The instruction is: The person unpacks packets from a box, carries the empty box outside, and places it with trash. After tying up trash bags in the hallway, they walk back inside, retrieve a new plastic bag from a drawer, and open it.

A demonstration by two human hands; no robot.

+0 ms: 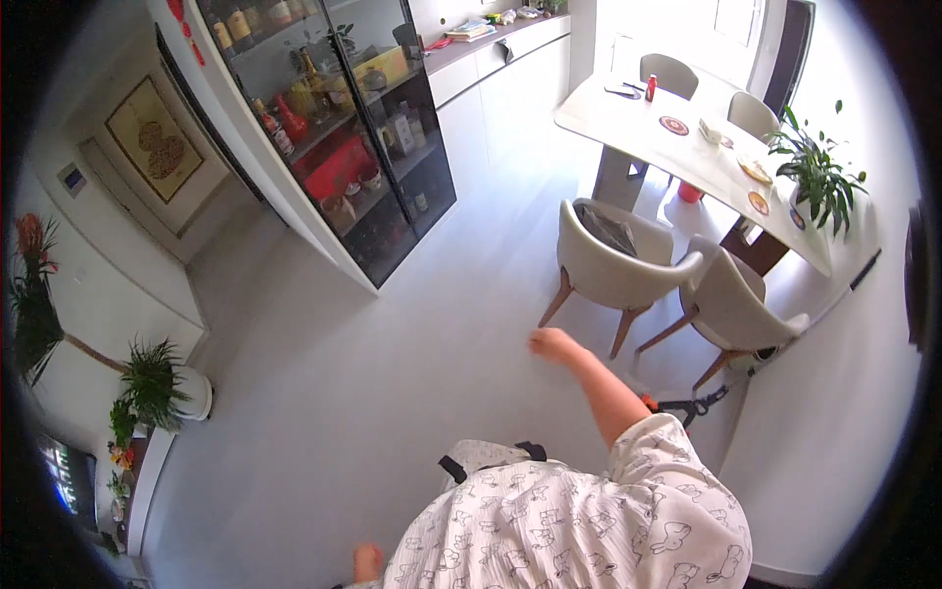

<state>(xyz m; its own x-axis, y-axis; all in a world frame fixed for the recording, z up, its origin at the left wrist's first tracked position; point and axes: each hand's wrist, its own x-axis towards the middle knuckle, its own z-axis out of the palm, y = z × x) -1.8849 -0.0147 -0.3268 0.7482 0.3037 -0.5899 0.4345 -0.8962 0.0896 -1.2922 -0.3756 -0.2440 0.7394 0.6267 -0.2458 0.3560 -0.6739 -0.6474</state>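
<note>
My right hand (pixel 553 344) is held out ahead over the grey floor, fingers curled in, with nothing visible in it. In the picture it appears just below the front leg of a cream armchair (pixel 628 275), not touching it. A dark cushion or bag (pixel 604 231) lies on that chair's seat. At the lower edge my left hand (pixel 368 562) hangs low beside my patterned white top, mostly small and partly cut off, so its fingers cannot be made out.
A white dining table (pixel 677 147) with chairs stands at the far right, a leafy plant (pixel 824 167) beside it. A glass-door cabinet (pixel 334 137) rises ahead left. A potted plant (pixel 196 393) stands at left. Black and orange gear (pixel 687 404) lies on the floor near the right wall.
</note>
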